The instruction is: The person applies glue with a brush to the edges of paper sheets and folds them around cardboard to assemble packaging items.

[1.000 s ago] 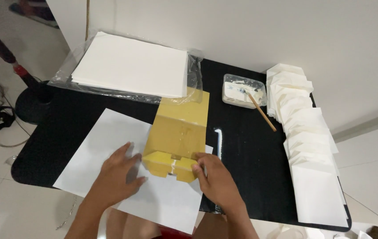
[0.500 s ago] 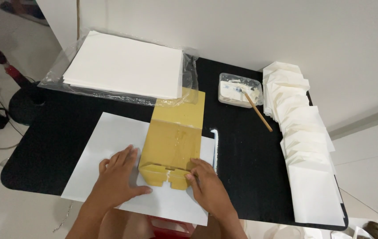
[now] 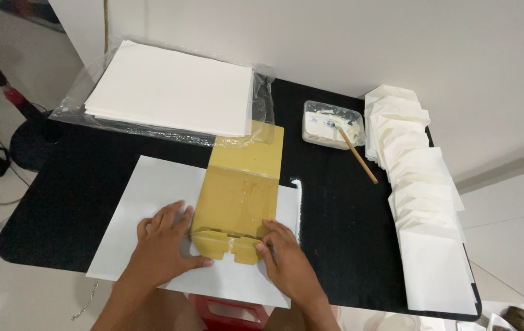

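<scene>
Nearest, the left hand (image 3: 165, 244) lies spread and flat on a white sheet (image 3: 151, 202), thumb against the near end of a yellow template (image 3: 240, 190). The right hand (image 3: 286, 260) presses its fingertips on that folded end. Both rest on the black bench (image 3: 78, 178). Farther off sit a paste tub (image 3: 330, 124), a stick (image 3: 357, 155), folded envelopes (image 3: 418, 184) and a bagged paper stack (image 3: 173, 89).

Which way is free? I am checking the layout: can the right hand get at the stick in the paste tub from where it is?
Probably yes: the right hand rests on the yellow template, and only bare black table lies between it and the stick.
</scene>
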